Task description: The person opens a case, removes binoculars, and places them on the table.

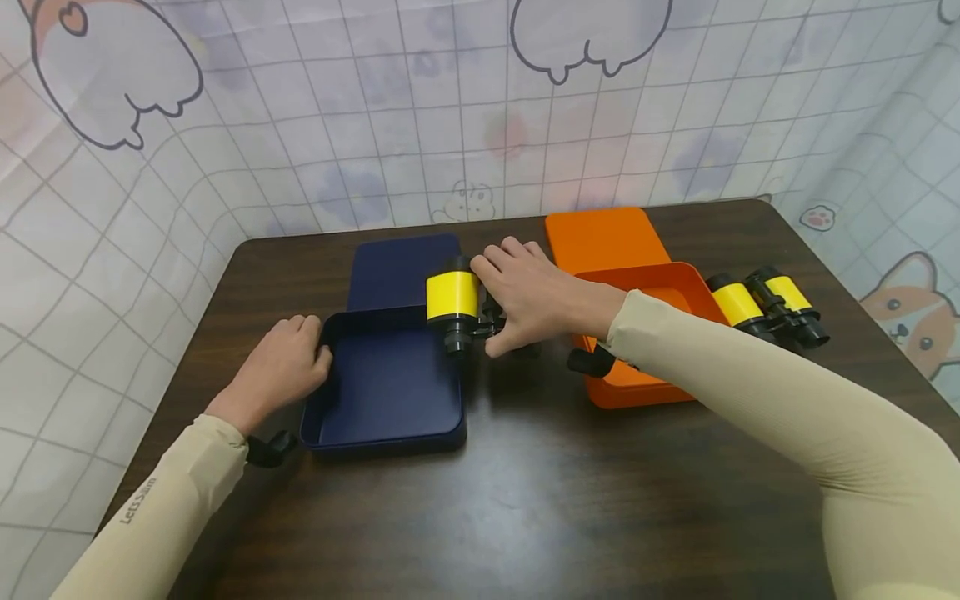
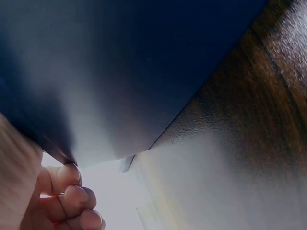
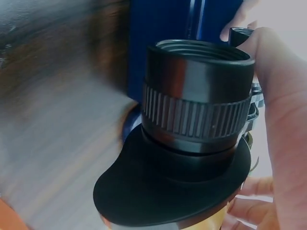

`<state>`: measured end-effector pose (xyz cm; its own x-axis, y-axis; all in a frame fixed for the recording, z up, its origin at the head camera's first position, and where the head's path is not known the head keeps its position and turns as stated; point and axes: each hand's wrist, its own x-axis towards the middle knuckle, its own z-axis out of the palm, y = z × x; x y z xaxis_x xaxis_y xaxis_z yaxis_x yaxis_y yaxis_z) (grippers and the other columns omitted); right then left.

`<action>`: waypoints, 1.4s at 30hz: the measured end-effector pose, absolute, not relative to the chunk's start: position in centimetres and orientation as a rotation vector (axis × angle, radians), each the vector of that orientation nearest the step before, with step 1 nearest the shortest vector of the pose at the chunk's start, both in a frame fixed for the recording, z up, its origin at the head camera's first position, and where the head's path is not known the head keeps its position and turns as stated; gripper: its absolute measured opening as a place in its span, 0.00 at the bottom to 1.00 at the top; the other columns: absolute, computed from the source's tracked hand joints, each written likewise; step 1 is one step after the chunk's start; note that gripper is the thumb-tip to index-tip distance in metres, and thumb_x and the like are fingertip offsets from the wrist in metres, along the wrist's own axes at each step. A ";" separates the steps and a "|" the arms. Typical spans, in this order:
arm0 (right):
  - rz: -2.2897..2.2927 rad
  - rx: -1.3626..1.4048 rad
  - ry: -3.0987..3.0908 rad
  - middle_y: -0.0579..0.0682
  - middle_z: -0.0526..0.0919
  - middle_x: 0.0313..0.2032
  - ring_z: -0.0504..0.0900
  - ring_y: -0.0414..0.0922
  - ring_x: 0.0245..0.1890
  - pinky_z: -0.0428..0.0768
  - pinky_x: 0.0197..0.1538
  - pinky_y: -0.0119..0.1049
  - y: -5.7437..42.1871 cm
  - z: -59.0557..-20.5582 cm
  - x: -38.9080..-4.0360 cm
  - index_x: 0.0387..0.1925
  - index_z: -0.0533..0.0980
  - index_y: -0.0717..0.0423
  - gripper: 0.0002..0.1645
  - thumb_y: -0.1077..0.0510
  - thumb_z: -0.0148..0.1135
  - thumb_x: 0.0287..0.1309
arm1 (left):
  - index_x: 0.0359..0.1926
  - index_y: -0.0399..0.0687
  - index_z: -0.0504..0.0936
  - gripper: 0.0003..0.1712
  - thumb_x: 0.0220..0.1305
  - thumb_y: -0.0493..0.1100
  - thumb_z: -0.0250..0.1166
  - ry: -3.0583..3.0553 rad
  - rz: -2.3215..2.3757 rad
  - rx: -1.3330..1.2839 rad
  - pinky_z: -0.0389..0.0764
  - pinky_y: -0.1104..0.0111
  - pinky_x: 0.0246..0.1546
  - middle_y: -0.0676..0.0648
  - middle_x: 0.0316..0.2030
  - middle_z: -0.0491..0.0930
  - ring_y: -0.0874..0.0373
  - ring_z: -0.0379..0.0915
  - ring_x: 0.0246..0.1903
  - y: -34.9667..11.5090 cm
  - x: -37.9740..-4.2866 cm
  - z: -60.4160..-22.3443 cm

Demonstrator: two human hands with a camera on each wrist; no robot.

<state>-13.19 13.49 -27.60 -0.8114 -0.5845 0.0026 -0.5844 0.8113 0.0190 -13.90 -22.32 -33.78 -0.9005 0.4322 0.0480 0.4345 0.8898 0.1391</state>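
My right hand [image 1: 528, 296] grips black-and-yellow binoculars [image 1: 452, 296], raised over the right side of the navy box [image 1: 390, 392]. One yellow barrel shows left of the fingers; the hand covers much of the other half. In the right wrist view, a ribbed black eyepiece [image 3: 196, 110] fills the middle, with fingers [image 3: 254, 203] around the body. My left hand [image 1: 281, 367] holds the left wall of the navy box, its thumb at the rim. In the left wrist view, curled fingers [image 2: 76, 196] sit beside the box's outer side [image 2: 120, 72].
An orange box [image 1: 630, 398] stands to the right, partly behind my right forearm. Beyond it, more black-and-yellow binoculars [image 1: 738, 302] lie on the dark wooden table [image 1: 510, 517]. Behind the boxes lie a navy lid [image 1: 401, 271] and an orange lid [image 1: 607, 237], near the patterned curtain [image 1: 465, 125].
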 end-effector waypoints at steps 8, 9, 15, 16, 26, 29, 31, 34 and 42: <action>0.037 0.921 -3.025 0.54 0.72 0.49 0.66 0.53 0.52 0.68 0.54 0.49 14.7 -28.2 -13.1 0.59 0.66 0.54 0.48 0.31 0.72 0.45 | 0.31 0.38 0.70 0.09 0.69 0.38 0.54 -3.037 -0.236 -0.707 0.68 0.56 0.35 0.39 0.28 0.71 0.44 0.68 0.30 -22.4 -14.1 -33.9; 0.034 0.918 -3.029 0.53 0.73 0.49 0.66 0.53 0.53 0.68 0.54 0.49 14.8 -28.3 -13.1 0.59 0.66 0.54 0.48 0.31 0.72 0.45 | 0.31 0.38 0.70 0.09 0.69 0.38 0.54 -3.035 -0.236 -0.712 0.69 0.56 0.35 0.39 0.28 0.71 0.44 0.68 0.30 -22.4 -14.1 -34.0; 0.035 0.929 -3.042 0.53 0.73 0.51 0.66 0.53 0.54 0.69 0.56 0.50 15.1 -28.7 -13.2 0.61 0.65 0.54 0.50 0.31 0.73 0.45 | 0.29 0.40 0.68 0.10 0.70 0.38 0.53 -3.039 -0.245 -0.691 0.65 0.59 0.34 0.41 0.27 0.68 0.46 0.64 0.29 -22.6 -13.9 -33.7; 0.038 0.927 -3.049 0.53 0.73 0.51 0.66 0.53 0.54 0.69 0.56 0.50 15.1 -28.9 -13.2 0.61 0.65 0.54 0.50 0.31 0.73 0.45 | 0.30 0.40 0.68 0.10 0.70 0.38 0.53 -3.040 -0.249 -0.690 0.64 0.59 0.34 0.41 0.27 0.68 0.47 0.63 0.29 -22.6 -13.9 -33.7; 0.053 0.918 -3.108 0.53 0.73 0.49 0.67 0.52 0.51 0.70 0.52 0.47 15.4 -30.7 -12.7 0.61 0.65 0.55 0.52 0.33 0.77 0.43 | 0.32 0.39 0.69 0.09 0.71 0.39 0.55 -3.048 -0.218 -0.695 0.66 0.58 0.35 0.41 0.28 0.69 0.46 0.65 0.30 -22.4 -13.8 -34.3; 0.053 0.909 -3.123 0.53 0.73 0.49 0.67 0.52 0.51 0.70 0.52 0.47 15.7 -30.8 -12.7 0.61 0.65 0.55 0.52 0.33 0.77 0.43 | 0.32 0.39 0.69 0.10 0.71 0.39 0.55 -3.046 -0.219 -0.698 0.65 0.58 0.35 0.41 0.28 0.69 0.47 0.64 0.30 -22.3 -13.9 -34.3; 0.048 0.905 -3.131 0.53 0.73 0.49 0.67 0.52 0.51 0.71 0.53 0.47 15.9 -30.9 -12.7 0.61 0.65 0.55 0.52 0.33 0.78 0.43 | 0.31 0.39 0.69 0.10 0.70 0.39 0.55 -3.036 -0.219 -0.705 0.66 0.58 0.35 0.41 0.27 0.69 0.46 0.65 0.30 -22.2 -13.9 -34.3; 0.041 0.913 -3.125 0.53 0.74 0.49 0.68 0.52 0.51 0.72 0.52 0.47 16.0 -31.0 -12.6 0.60 0.65 0.55 0.52 0.33 0.78 0.42 | 0.31 0.39 0.69 0.09 0.70 0.39 0.55 -3.023 -0.213 -0.707 0.67 0.56 0.35 0.40 0.28 0.70 0.45 0.67 0.30 -22.2 -13.9 -34.3; -0.029 0.947 -3.132 0.52 0.74 0.51 0.69 0.52 0.52 0.72 0.52 0.46 15.7 -32.0 -12.8 0.61 0.65 0.54 0.53 0.32 0.78 0.41 | 0.32 0.36 0.72 0.09 0.69 0.38 0.56 -3.010 -0.172 -0.708 0.71 0.52 0.35 0.38 0.28 0.72 0.42 0.70 0.31 -22.5 -13.9 -33.9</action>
